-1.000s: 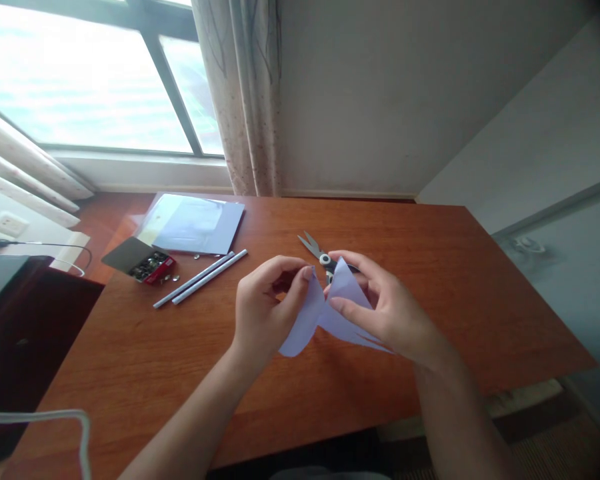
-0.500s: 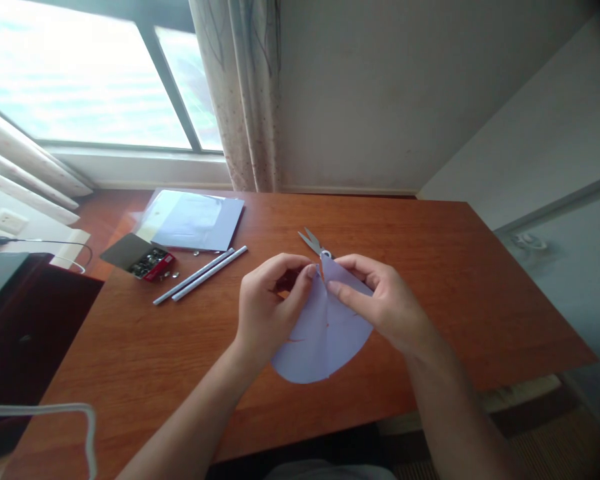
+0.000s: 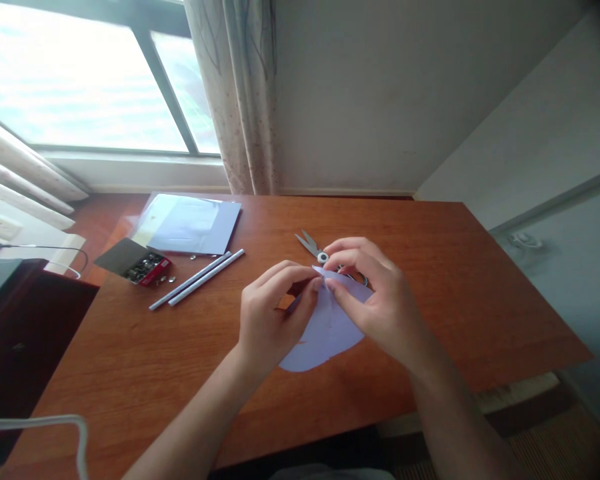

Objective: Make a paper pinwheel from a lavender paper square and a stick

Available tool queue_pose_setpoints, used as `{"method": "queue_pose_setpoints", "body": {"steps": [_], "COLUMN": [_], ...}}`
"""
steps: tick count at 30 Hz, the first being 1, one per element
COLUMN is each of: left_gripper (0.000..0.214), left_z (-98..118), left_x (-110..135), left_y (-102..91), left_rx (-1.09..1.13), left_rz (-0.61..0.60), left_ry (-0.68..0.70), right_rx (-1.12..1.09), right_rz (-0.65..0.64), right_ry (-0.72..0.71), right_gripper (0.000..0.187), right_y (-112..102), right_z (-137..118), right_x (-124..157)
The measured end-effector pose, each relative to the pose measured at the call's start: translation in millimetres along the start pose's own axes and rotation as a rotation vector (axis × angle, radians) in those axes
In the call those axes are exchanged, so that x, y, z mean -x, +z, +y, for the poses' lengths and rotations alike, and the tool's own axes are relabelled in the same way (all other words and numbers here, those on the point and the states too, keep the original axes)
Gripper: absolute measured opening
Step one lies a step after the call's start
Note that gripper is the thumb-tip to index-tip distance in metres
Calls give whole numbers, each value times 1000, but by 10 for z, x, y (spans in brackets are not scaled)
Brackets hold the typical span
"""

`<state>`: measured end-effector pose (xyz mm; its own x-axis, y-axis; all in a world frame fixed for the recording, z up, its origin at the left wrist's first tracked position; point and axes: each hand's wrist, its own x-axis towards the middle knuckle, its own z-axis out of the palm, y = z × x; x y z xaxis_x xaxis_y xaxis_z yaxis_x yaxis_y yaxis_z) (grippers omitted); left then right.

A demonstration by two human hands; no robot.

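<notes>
A pale lilac paper disc (image 3: 325,327) with small cuts in it is held up over the desk, its lower edge rounded. My left hand (image 3: 279,307) pinches the paper near its top edge between thumb and fingers. Close beside it, my right hand (image 3: 367,293) has thumb and fingertips closed on the same top part, where the paper overlaps. Just behind the right fingers lie scissors (image 3: 310,247), blades apart and pointing away to the left; part of their handles is hidden by the hand and paper.
On the brown desk (image 3: 180,373), two rolled paper sticks (image 3: 207,277) lie to the left. Beyond them are an opened small box of metal tacks (image 3: 147,267), a few loose tacks, and lilac sheets in a clear sleeve (image 3: 190,223). A white cable (image 3: 80,433) curves at lower left.
The gap between the paper's cut edges has closed at the top, and the edges now overlap. My right fingers have moved up and inward, and more of the scissors' handles shows.
</notes>
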<state>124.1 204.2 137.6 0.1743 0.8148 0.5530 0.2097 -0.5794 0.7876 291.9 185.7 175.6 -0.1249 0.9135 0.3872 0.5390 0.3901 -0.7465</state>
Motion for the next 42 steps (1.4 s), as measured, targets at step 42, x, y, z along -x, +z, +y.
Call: {"method": "queue_pose_setpoints", "body": {"steps": [42], "left_gripper": [11], "left_z": [14], "left_x": [-23], "left_y": [-77], "left_rx": [-18], "left_rz": [-46], "left_ry": [45], "right_rx": [-97], "right_rz": [-30], "right_ry": [147], "right_gripper": [4], "right_y": [14], "right_z": [-38], "right_x": [41]}}
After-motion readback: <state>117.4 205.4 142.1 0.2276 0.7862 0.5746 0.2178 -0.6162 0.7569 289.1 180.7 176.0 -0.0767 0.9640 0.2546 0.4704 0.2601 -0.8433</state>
